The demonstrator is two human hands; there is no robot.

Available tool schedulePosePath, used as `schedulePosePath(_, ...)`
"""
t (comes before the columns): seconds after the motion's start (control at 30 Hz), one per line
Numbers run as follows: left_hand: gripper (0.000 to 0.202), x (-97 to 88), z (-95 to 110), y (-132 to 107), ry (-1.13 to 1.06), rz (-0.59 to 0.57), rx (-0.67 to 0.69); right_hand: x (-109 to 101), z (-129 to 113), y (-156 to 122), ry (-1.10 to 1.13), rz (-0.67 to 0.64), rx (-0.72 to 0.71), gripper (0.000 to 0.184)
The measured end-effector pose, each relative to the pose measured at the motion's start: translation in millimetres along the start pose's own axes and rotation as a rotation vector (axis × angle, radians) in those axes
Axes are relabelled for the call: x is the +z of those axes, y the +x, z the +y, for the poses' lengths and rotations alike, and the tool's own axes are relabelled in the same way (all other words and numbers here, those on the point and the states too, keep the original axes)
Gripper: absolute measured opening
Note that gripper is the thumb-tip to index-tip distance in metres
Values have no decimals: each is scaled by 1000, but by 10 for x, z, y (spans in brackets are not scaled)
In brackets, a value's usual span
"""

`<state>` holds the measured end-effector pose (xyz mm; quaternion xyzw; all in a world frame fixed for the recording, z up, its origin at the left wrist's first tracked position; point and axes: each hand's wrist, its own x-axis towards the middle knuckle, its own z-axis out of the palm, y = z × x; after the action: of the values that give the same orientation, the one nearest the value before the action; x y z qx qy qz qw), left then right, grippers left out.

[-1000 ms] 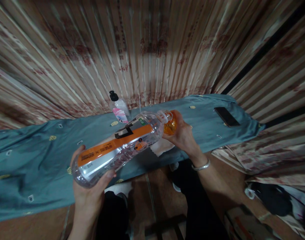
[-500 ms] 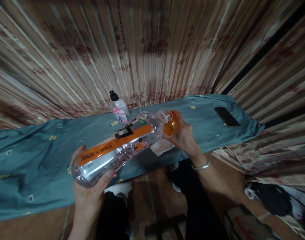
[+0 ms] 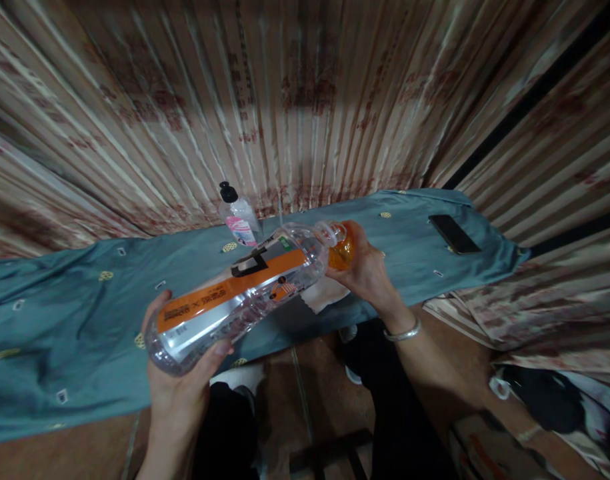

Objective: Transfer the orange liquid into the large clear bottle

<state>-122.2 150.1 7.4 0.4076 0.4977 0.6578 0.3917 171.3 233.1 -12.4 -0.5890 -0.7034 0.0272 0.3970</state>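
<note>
A large clear plastic bottle (image 3: pixel 245 287) with an orange and silver label lies tilted across the middle, its neck up and to the right. My left hand (image 3: pixel 179 380) is wrapped round its base end. In my right hand (image 3: pixel 369 270) is a small see-through orange cup (image 3: pixel 343 248), fingers closed round it. The bottle's mouth meets the cup's near side; whether it reaches inside I cannot tell. No liquid is clearly visible in the bottle. Behind it stands a clear bottle with a black cap and pink label (image 3: pixel 241 220).
A teal patterned cloth (image 3: pixel 85 333) covers the long narrow table. On its right part lies a black phone (image 3: pixel 453 233). A white sheet of paper or tissue (image 3: pixel 325 295) shows beneath the bottle neck. Pleated curtains (image 3: pixel 305 100) hang close behind. My legs and a dark stool (image 3: pixel 329 443) are below.
Almost nothing differs. The large bottle's base end has shifted very slightly right with my left hand; my right hand and the orange cup stay in place.
</note>
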Motion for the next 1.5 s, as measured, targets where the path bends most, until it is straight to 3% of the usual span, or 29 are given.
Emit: schedulePosePath(1.5,94,20,29,-16,34,18,-1,10,15,-5,-20,10,10,83)
